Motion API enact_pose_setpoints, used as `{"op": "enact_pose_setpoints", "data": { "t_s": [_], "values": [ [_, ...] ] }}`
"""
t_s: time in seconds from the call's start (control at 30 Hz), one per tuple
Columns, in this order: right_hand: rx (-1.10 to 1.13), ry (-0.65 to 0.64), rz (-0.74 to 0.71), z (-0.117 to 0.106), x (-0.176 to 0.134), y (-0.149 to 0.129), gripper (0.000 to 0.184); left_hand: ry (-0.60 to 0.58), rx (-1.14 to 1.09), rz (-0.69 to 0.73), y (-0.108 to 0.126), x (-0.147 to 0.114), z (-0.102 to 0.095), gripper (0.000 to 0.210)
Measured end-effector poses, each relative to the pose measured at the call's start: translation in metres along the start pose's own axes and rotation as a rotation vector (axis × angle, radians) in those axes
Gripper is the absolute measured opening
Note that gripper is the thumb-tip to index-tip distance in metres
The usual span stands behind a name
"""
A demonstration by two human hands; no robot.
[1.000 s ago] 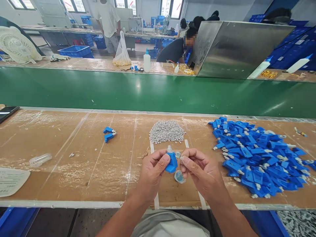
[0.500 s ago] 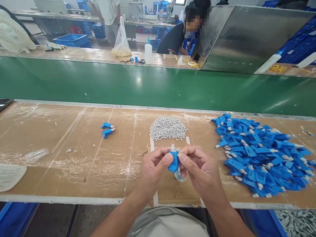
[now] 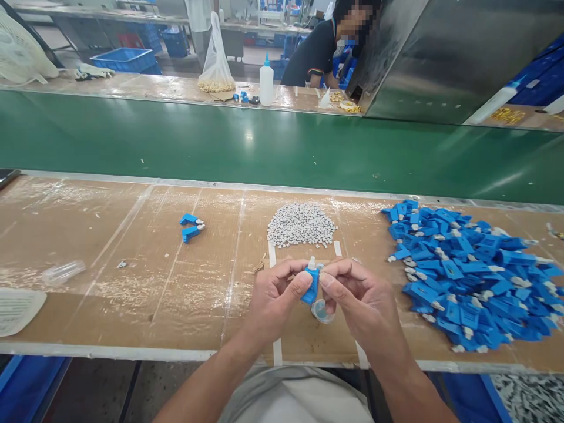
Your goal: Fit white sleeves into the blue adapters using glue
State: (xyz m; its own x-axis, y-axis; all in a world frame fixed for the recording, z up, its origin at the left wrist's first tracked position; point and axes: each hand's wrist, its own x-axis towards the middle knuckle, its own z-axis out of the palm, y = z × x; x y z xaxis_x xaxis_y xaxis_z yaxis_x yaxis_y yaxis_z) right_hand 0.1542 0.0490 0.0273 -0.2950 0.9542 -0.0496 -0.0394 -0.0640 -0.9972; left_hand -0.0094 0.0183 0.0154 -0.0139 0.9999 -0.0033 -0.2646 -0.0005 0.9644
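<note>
A small blue plastic piece with a white tip (image 3: 311, 286) is pinched between the thumb and fingers of my left hand (image 3: 277, 299), tip pointing up. My right hand (image 3: 361, 296) is closed in a pinch against the piece's right side; whatever lies between its fingertips is too small to make out. Partly behind the right fingers, a little round clear dish (image 3: 324, 314) sits on the table. Just beyond both hands lies a heap of small light-grey bits (image 3: 302, 224). To the right spreads a large pile of similar blue pieces (image 3: 467, 276).
Two blue pieces (image 3: 190, 234) lie left of the grey heap. A clear plastic tube (image 3: 64, 271) rests farther left. Across the green belt (image 3: 185, 147) stand a white bottle (image 3: 267, 85) and a plastic bag (image 3: 215, 64). Another person (image 3: 311, 56) leans near a metal hood (image 3: 423, 59).
The camera view has tilted slightly downward. Both hands keep their pinch, and the blue piece has turned slightly between them.
</note>
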Motion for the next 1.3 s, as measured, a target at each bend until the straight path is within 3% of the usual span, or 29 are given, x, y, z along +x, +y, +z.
{"op": "enact_pose_setpoints", "data": {
  "t_s": [0.17,0.27,0.47,1.0,1.3],
  "values": [
    [0.312,-0.068,0.124,-0.002,0.004,0.001,0.022,-0.075,-0.179,-0.069,0.002,0.001,0.002,0.033],
    [0.405,-0.079,0.182,-0.003,0.005,0.000,0.032,-0.123,-0.227,-0.090,0.004,0.001,0.005,0.031],
    [0.407,-0.163,0.254,-0.012,0.005,0.005,0.035,-0.174,-0.219,-0.062,0.006,0.000,0.007,0.029],
    [0.400,-0.142,0.246,-0.012,0.006,0.017,0.032,-0.145,-0.103,-0.051,0.015,0.000,0.006,0.030],
    [0.497,-0.207,0.248,-0.016,0.006,0.016,0.035,-0.197,-0.275,-0.143,0.006,0.003,0.006,0.031]
  ]
}}
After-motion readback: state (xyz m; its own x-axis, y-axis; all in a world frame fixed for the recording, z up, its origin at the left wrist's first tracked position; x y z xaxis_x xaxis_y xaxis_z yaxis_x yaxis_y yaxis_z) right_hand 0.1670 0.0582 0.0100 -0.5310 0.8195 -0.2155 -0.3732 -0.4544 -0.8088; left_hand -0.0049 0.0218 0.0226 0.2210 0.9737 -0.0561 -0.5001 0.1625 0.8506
